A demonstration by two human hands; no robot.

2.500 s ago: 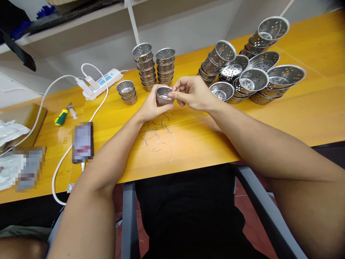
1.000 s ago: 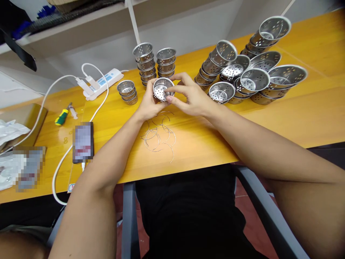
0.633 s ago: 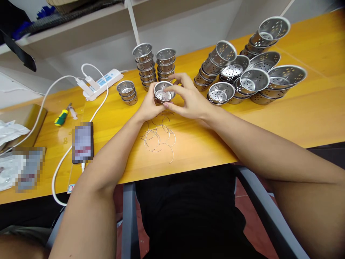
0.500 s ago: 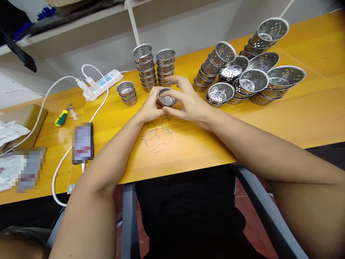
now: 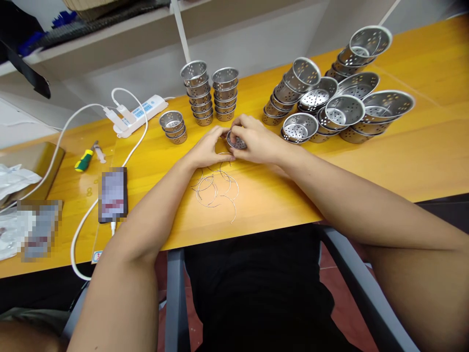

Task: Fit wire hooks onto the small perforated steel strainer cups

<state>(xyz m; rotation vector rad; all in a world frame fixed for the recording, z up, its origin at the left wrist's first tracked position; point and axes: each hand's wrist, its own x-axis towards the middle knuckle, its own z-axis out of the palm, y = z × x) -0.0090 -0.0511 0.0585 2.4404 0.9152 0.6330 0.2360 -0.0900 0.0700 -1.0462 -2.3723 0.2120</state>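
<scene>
A small perforated metal cup is between my two hands, largely covered by fingers. My right hand grips it from the right, its bent fingers over the rim and partly inside. On the other side, my left hand curls its fingers and thumb round the cup's left edge. Several thin curved metal wires lie on the yellow table just in front of the hands. Behind them stand two tall stacks of the same cups, and a shorter cup stack is to the left.
More stacked perforated cups crowd the right side, some leaning. At left are a white power strip with cables, a green-and-yellow screwdriver, a phone on a charging cable and a brown box. The table's front edge runs below my forearms.
The cup has shifted slightly right and appears more tipped. My right hand's fingers, spread earlier, have closed in over the rim. My left fingers have also drawn inward.
</scene>
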